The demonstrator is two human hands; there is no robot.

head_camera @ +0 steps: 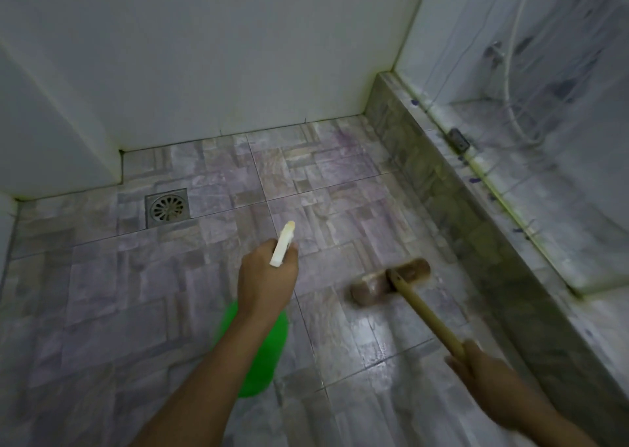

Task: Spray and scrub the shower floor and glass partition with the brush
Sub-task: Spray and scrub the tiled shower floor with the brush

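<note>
My left hand point(267, 276) grips a green spray bottle point(258, 354) by its white trigger head, whose nozzle points forward over the floor. Most of the bottle hangs below my wrist. My right hand point(483, 371) holds the wooden handle of a scrub brush point(391, 280). The brown brush head rests on the wet grey tiled floor point(170, 293), right of the bottle. The glass partition point(544, 89) stands on the right, on a tiled kerb point(442, 188), streaked with white foam and purple marks.
A square metal floor drain point(167, 207) sits in the far left of the floor. White tiled walls point(221, 55) close the back and left. A small metal bracket point(459, 139) clamps the glass at the kerb. A shower hose shows through the glass.
</note>
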